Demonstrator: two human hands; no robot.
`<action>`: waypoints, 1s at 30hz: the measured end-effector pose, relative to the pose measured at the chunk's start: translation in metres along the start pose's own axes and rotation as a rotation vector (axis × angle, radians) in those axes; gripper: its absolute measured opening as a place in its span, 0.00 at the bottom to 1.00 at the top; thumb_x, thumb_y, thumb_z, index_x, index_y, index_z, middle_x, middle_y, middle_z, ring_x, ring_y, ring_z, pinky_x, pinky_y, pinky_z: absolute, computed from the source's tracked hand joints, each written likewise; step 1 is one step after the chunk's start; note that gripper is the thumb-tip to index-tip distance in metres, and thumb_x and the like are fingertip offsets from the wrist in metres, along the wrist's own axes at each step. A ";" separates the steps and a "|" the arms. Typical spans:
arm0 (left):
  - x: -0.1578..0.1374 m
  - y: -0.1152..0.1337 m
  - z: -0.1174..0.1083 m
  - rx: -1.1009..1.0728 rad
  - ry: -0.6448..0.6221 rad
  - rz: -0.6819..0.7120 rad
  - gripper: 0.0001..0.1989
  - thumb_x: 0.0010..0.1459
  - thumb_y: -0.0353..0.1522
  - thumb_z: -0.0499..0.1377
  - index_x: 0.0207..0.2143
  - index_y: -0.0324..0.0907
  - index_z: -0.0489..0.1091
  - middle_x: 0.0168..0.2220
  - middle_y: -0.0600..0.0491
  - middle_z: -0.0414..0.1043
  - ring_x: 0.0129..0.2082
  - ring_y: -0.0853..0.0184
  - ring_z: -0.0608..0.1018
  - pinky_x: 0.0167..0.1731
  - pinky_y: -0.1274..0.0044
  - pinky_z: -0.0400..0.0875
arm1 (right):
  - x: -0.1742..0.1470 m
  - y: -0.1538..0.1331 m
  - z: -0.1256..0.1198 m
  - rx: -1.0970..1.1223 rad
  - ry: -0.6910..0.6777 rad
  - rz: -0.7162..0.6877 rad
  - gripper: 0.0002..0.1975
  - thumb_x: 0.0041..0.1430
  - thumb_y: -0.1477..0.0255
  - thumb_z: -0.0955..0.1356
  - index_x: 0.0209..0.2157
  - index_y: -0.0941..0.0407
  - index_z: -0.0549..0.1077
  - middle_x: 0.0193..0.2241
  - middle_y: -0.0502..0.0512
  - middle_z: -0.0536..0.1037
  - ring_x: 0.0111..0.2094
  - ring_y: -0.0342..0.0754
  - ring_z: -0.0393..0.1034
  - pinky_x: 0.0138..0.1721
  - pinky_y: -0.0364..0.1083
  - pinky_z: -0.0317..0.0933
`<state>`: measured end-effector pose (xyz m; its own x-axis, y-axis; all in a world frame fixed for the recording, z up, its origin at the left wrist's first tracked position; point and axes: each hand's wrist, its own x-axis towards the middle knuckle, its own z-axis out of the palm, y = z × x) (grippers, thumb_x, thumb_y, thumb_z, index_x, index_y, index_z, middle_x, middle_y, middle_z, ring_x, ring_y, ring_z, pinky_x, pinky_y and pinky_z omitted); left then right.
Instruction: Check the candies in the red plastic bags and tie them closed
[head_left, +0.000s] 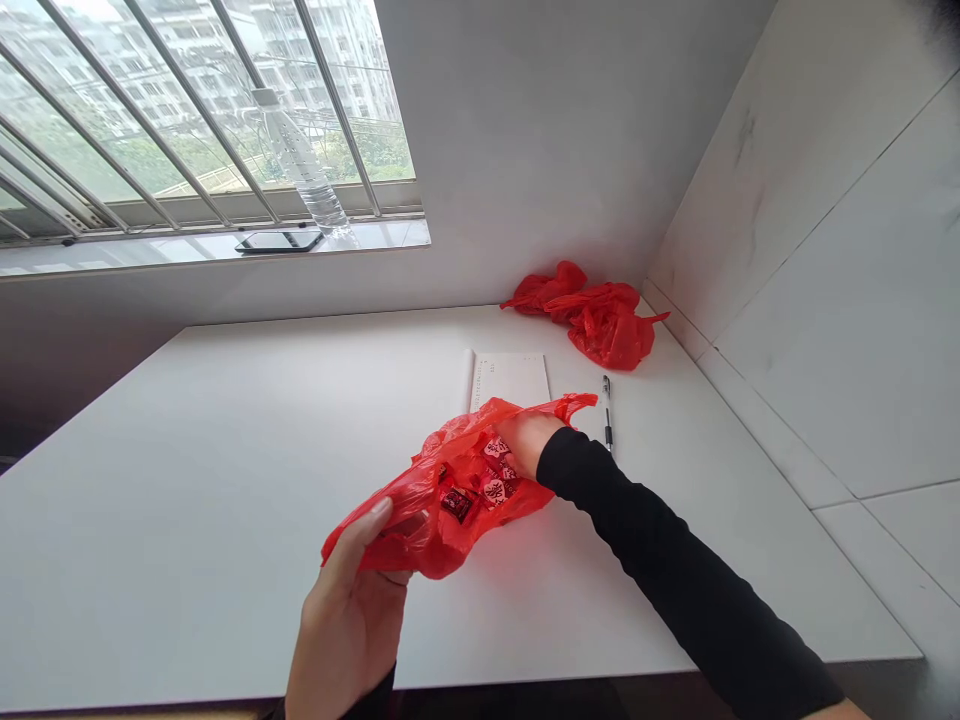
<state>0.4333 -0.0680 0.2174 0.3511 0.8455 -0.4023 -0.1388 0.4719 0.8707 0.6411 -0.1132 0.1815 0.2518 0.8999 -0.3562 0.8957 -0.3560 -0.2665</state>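
Observation:
My left hand (352, 600) grips the near-left edge of a thin red plastic bag (405, 515), thumb on top and fingers underneath. The bag's mouth gapes toward me. Several small wrapped candies (495, 490) in red and dark wrappers with printed characters lie inside it. My right hand (527, 440) reaches into the far right side of the bag, beside the candies. Its fingers are hidden by the bag, so whether they hold anything does not show. A black sleeve covers that forearm.
Behind the bag lies an open notebook (514, 375), with a pen (607, 410) to its right. Crumpled red plastic bags (600, 315) rest at the table's back right corner. A water bottle (304, 165) and a phone (279, 241) are on the windowsill. Tiled wall (840, 300) borders the white table (225, 480).

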 end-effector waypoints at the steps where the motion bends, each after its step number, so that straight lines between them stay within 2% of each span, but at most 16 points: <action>1: 0.000 0.000 0.000 -0.001 -0.001 0.008 0.12 0.38 0.38 0.73 0.25 0.40 0.81 0.33 0.46 0.81 0.38 0.53 0.80 0.29 0.74 0.81 | 0.001 0.001 0.000 0.002 0.009 0.006 0.14 0.59 0.76 0.67 0.47 0.58 0.75 0.43 0.62 0.80 0.41 0.55 0.76 0.38 0.47 0.65; 4: 0.000 -0.001 -0.001 -0.007 0.029 0.037 0.11 0.37 0.37 0.73 0.24 0.41 0.80 0.31 0.47 0.81 0.36 0.56 0.80 0.28 0.74 0.80 | 0.004 0.003 0.001 0.008 0.041 0.021 0.13 0.62 0.75 0.65 0.47 0.59 0.75 0.44 0.64 0.79 0.42 0.54 0.75 0.39 0.47 0.65; 8: 0.000 -0.001 -0.004 -0.025 0.080 0.053 0.08 0.39 0.36 0.71 0.25 0.43 0.80 0.27 0.49 0.80 0.30 0.59 0.80 0.23 0.75 0.78 | 0.007 0.006 0.006 0.017 0.054 0.001 0.13 0.62 0.72 0.66 0.48 0.57 0.74 0.43 0.62 0.80 0.42 0.54 0.75 0.40 0.47 0.64; 15: 0.000 0.001 -0.004 -0.020 -0.041 0.146 0.07 0.41 0.34 0.70 0.25 0.43 0.81 0.27 0.50 0.81 0.27 0.61 0.80 0.22 0.75 0.78 | 0.006 0.003 0.002 0.030 0.103 0.036 0.10 0.64 0.73 0.64 0.44 0.59 0.75 0.40 0.61 0.80 0.40 0.54 0.75 0.37 0.46 0.64; 21: -0.002 -0.001 -0.008 -0.019 -0.003 0.144 0.02 0.46 0.33 0.67 0.25 0.47 0.81 0.28 0.52 0.81 0.28 0.61 0.81 0.23 0.75 0.78 | 0.002 -0.006 -0.007 0.054 0.168 0.083 0.14 0.69 0.69 0.60 0.47 0.57 0.73 0.40 0.60 0.80 0.41 0.54 0.76 0.36 0.47 0.64; 23: -0.003 -0.002 -0.010 -0.016 -0.005 0.168 0.04 0.49 0.33 0.65 0.26 0.48 0.81 0.28 0.53 0.81 0.29 0.61 0.81 0.24 0.76 0.78 | 0.000 -0.007 -0.010 0.048 0.176 0.101 0.16 0.70 0.69 0.58 0.49 0.57 0.72 0.41 0.61 0.80 0.41 0.55 0.76 0.37 0.47 0.64; 26: -0.002 -0.004 -0.010 -0.015 -0.012 0.175 0.04 0.48 0.33 0.65 0.27 0.49 0.82 0.29 0.53 0.82 0.29 0.61 0.81 0.23 0.76 0.77 | -0.003 -0.007 -0.012 0.023 0.145 0.042 0.15 0.69 0.70 0.59 0.52 0.56 0.71 0.41 0.60 0.80 0.42 0.55 0.76 0.37 0.48 0.64; 30: 0.001 -0.005 -0.010 -0.021 0.018 0.111 0.04 0.43 0.34 0.69 0.26 0.45 0.81 0.31 0.50 0.82 0.33 0.58 0.81 0.25 0.74 0.78 | -0.002 -0.005 -0.004 -0.023 0.005 -0.092 0.10 0.61 0.71 0.67 0.45 0.55 0.75 0.38 0.56 0.80 0.39 0.54 0.75 0.34 0.46 0.63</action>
<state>0.4254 -0.0671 0.2101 0.3162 0.8970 -0.3088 -0.1952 0.3800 0.9041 0.6376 -0.1126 0.1867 0.1699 0.9296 -0.3271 0.9232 -0.2662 -0.2772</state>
